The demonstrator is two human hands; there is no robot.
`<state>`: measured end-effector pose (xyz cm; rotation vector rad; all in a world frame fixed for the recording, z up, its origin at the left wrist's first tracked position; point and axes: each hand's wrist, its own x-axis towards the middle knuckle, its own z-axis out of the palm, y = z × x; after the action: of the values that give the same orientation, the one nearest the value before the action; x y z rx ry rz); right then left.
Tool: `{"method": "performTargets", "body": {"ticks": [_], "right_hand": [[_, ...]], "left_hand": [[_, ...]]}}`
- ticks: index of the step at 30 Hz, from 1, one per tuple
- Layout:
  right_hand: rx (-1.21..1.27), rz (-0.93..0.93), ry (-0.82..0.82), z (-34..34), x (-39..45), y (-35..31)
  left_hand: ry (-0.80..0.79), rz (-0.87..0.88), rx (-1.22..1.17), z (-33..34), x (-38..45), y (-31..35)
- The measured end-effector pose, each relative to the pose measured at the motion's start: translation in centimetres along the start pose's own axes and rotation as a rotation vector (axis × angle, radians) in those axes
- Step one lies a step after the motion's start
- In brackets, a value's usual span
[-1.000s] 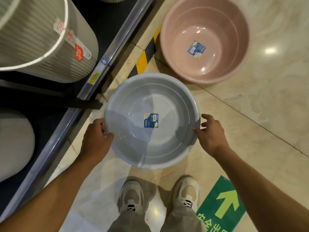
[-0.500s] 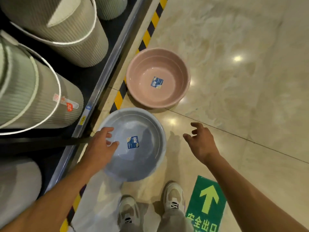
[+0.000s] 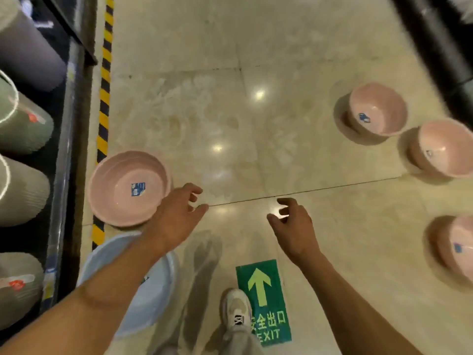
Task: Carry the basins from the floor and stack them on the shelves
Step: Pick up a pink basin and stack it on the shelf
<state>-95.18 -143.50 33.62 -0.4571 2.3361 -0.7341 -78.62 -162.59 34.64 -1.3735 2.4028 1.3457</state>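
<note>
A pink basin (image 3: 128, 188) lies on the floor by the shelf's foot, a blue label inside it. A pale blue basin (image 3: 151, 298) rests on the floor nearer me, partly hidden under my left forearm. Three more pink basins sit on the floor at the right: one (image 3: 376, 111), one (image 3: 445, 149), one (image 3: 458, 247) cut by the frame edge. My left hand (image 3: 176, 216) hovers open just right of the near pink basin, holding nothing. My right hand (image 3: 294, 226) hangs open over bare floor, fingers curled.
Shelves (image 3: 64, 139) on the left hold ribbed grey-green bins (image 3: 23, 124) lying on their sides. A yellow-black hazard stripe (image 3: 103, 98) runs along the shelf foot. A green exit arrow sticker (image 3: 263, 301) and my shoe (image 3: 236, 311) are on the marble floor. A dark fixture (image 3: 435, 39) crosses the top right.
The blue basin, held in both hands a second ago, now lies on the floor released. Both hands have lifted off it and my view has swung right, showing more pink basins.
</note>
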Motion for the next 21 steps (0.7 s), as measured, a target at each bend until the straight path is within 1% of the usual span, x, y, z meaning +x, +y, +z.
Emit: {"method": "performTargets", "body": {"ticks": [2, 4, 6, 9, 13, 21], "right_hand": [[-0.005, 0.036, 0.041, -3.5, -0.4, 2.1], [-0.01, 0.068, 0.06, -6.1, -0.5, 3.6], [-0.027, 0.076, 0.063, -7.7, -0.1, 4.6], [-0.063, 0.058, 0.035, -8.2, 1.5, 4.3], [-0.129, -0.03, -0.063, -5.7, 3.9, 1.1], [-0.231, -0.222, -0.317, 4.4, 8.2, -8.4]], "left_hand": [[-0.035, 0.018, 0.0, 2.1, 0.0, 2.8], [-0.067, -0.008, -0.017, 3.7, -0.5, 4.2], [-0.07, -0.051, -0.043, 4.8, -0.8, 4.2], [-0.029, -0.137, -0.076, 4.8, -0.8, 3.2], [0.085, -0.225, -0.144, 1.8, -0.6, 0.3], [0.264, -0.454, -0.233, -5.4, -1.1, -8.7]]}}
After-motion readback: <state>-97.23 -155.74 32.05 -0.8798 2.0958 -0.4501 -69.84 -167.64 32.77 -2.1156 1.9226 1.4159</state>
